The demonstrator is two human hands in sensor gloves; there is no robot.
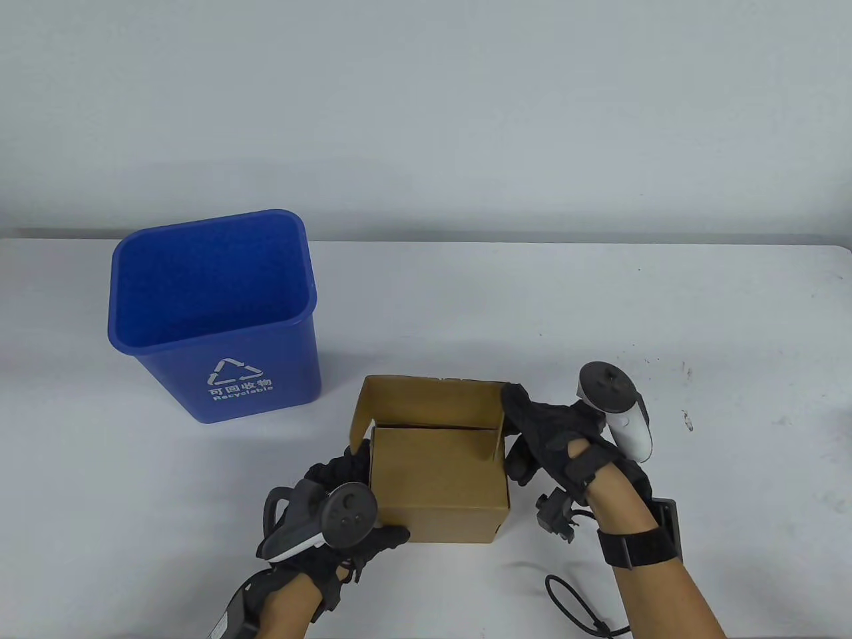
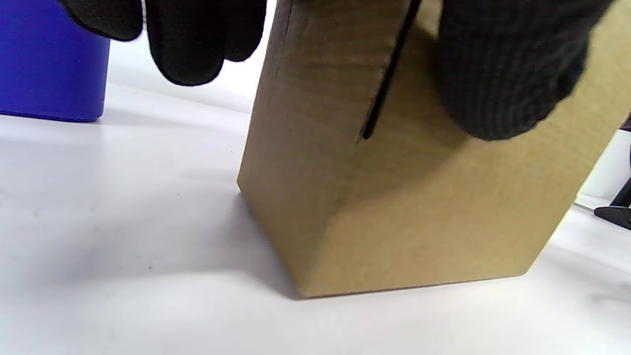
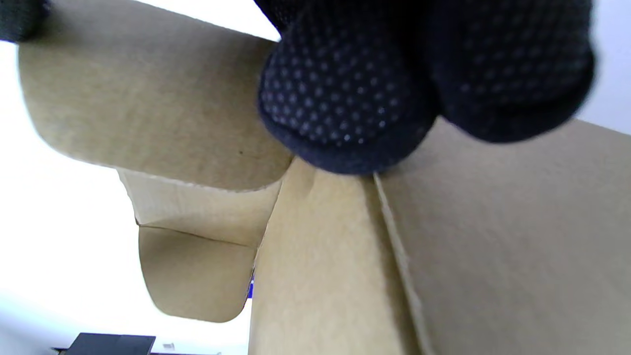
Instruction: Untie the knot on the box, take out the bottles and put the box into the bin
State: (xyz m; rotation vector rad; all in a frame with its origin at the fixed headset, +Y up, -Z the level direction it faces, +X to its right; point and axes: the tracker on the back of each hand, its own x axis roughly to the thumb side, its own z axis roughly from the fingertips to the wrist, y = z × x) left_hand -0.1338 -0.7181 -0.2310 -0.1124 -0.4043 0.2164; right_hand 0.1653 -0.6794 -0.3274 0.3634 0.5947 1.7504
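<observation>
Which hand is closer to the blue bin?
Left. The left hand grips the box on the side facing the blue bin; the right hand holds the box's far side.

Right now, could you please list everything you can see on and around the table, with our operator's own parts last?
Cardboard box: one, brown, near middle of the table, lid flap raised at the back, held between both hands.
Bin: one, blue with a white recycling mark, upright on the table's left, apart from the box.
Table: one, white, under everything.
Black cable: one, lying on the table near the front edge.
Left hand: black glove, grey tracker, gripping the box's left side.
Right hand: black glove, white and grey tracker, fingers on the box's right top edge.
No string or bottles are visible.
</observation>
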